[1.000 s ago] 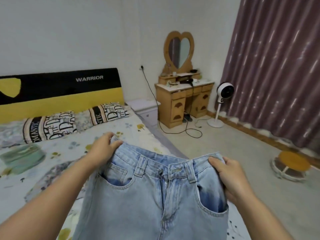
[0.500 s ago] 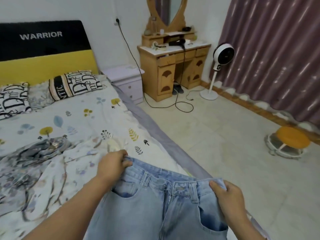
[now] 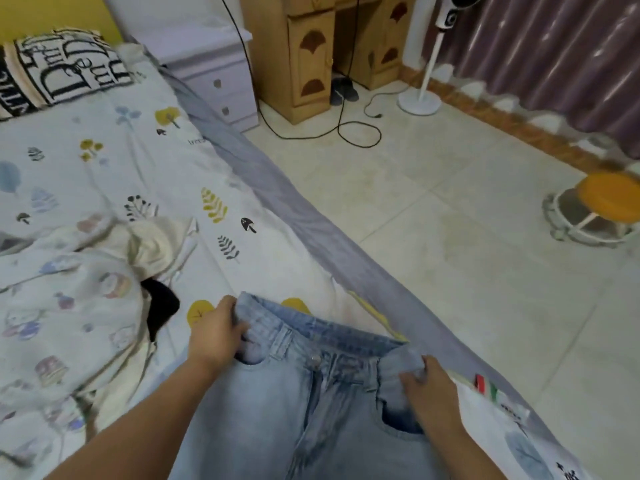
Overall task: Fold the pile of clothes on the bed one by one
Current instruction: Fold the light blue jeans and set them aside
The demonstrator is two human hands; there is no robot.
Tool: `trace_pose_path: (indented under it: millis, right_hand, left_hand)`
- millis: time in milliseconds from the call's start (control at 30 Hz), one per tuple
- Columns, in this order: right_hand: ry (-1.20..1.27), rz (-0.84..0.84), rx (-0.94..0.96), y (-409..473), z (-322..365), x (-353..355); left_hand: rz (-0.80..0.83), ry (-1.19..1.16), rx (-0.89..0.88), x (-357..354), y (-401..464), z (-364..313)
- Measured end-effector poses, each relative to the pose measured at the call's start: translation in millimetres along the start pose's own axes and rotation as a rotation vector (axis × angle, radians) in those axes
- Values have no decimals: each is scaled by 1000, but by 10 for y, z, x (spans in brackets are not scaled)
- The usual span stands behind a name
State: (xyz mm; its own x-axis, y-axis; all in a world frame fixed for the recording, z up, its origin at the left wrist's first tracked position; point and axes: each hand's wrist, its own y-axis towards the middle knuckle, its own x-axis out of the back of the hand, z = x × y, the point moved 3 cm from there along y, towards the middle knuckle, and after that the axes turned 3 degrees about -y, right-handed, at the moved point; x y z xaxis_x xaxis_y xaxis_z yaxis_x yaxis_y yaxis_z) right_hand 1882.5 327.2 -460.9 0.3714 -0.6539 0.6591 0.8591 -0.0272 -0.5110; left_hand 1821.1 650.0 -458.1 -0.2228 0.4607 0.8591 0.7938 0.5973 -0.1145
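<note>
At the lower centre, the left hand (image 3: 215, 336) and right hand (image 3: 427, 388) grip the waistband corners of the jeans (image 3: 311, 403), probably to spread them flat on the bed (image 3: 104, 168).

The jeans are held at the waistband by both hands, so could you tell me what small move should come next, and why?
Probably lower the jeans flat onto the bed: the left hand and right hand grip the waistband corners, front up, spread near the bed edge.
</note>
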Motion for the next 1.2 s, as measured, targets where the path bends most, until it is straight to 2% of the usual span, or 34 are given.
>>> trace_pose_path:
  millis: [100,167,233,300,367,433,500,600,667,800,833,900,967,1033,1133,1200]
  right_hand:
    - [60,-215,86,92,-35,103]
    - [17,-207,84,169,-41,61]
    - [-144,-231,59,200,-54,-47]
    - [-376,-328,174,203,2,-151]
    - [-521,-453,465,163,163,-297]
    - [-663,-420,667,147,236,-536]
    - [-779,-280,638,186,229,-738]
    - [-859,-107,510,215,356,-743]
    - [-853,-135,546,235,449,-706]
    - [-407,-314,767,176,662,-607]
    - [-338,-299,804,182,739,-606]
    - [-352,-219,772,245,861,-662]
    - [-512,-24,621,339,846,-783]
    - [-619,97,540,394,754,-916]
    - [-652,105,527,410,756,-980]
    - [-660,85,541,417,808,-981]
  left_hand:
    - [-138,-56,-22,-27,180,-125]
    - [-143,3,2,-121,226,-177]
    - [-133,172,-84,-277,194,-138]
    - [-184,223,-335,-462,74,-140]
    - [-93,198,-658,-661,-91,-283]
    - [61,231,-847,-823,-200,-408]
    - [141,281,-892,-910,-212,-479]
    - [165,268,-833,-932,-167,-548]
    - [159,200,-790,-901,-156,-615]
    - [170,-59,-607,-868,-107,-732]
    - [185,-123,-535,-847,-88,-741]
    - [203,-291,-323,-821,-54,-691]
    - [147,-412,-143,-785,-76,-569]
    - [72,-364,-101,-710,-170,-420]
    - [-182,-24,-105,-562,-324,-96]
    - [-226,186,59,-528,-355,177]
